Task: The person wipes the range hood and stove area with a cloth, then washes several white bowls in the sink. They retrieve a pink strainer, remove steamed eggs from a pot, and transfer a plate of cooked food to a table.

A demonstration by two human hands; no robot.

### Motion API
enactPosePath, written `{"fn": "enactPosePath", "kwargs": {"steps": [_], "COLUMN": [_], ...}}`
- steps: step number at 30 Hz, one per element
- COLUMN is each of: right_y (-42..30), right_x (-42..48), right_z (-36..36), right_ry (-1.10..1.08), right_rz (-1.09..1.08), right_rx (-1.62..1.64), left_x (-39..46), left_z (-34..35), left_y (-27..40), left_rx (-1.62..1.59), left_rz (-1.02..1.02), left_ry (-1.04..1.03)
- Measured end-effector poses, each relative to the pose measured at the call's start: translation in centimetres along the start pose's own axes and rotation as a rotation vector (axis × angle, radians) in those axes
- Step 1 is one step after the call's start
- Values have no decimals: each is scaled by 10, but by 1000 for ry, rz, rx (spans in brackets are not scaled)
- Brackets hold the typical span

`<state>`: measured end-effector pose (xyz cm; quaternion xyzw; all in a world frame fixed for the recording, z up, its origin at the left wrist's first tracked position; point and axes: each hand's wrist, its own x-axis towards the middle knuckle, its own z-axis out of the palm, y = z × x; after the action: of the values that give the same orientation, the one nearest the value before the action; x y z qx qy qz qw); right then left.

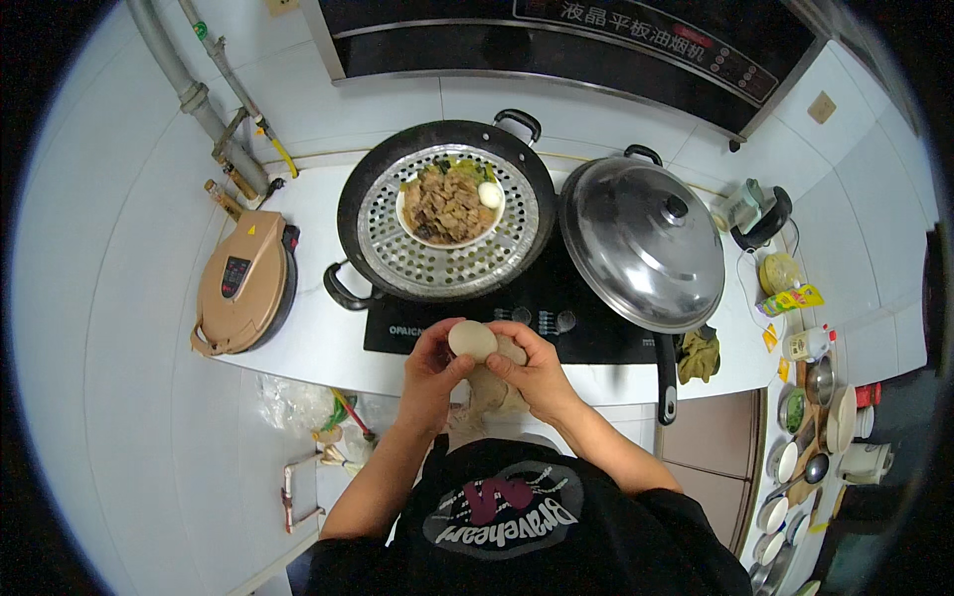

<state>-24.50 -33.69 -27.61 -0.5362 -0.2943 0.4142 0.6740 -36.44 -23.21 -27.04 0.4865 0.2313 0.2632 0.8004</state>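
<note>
My left hand (440,365) and my right hand (533,365) meet in front of my body, just below the cooktop's near edge. Between their fingertips they hold a pale, smooth, rounded thing (472,341) that looks like an egg or a ball of dough. Beyond the hands, a black two-handled wok (350,216) stands on the black cooktop (462,316). Inside it lies a perforated metal steamer rack (447,270). On the rack sits a white bowl (436,242) of cooked meat (447,205) and greens (466,170), with a peeled egg (490,195) at its right side.
Right of the wok, a domed metal lid (633,238) covers a long-handled pan (665,372). A brown electric griddle (242,287) stands left. A green cloth (698,356) lies near the pan handle. White bowls (784,462) and a ladle (815,468) lie along the right counter. The range hood overhangs the back.
</note>
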Motion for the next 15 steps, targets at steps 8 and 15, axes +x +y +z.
{"fn": "enactPosePath", "kwargs": {"steps": [8, 15], "right_y": [-1, -8], "right_x": [-80, -147], "right_z": [-44, -78], "right_ry": [91, 241], "right_rz": [-20, -151], "right_rx": [-280, -504], "left_x": [-59, -111], "left_z": [68, 121], "left_y": [-55, -78], "left_rx": [-47, -238], "left_rz": [-149, -396], "left_ry": [-21, -65]}}
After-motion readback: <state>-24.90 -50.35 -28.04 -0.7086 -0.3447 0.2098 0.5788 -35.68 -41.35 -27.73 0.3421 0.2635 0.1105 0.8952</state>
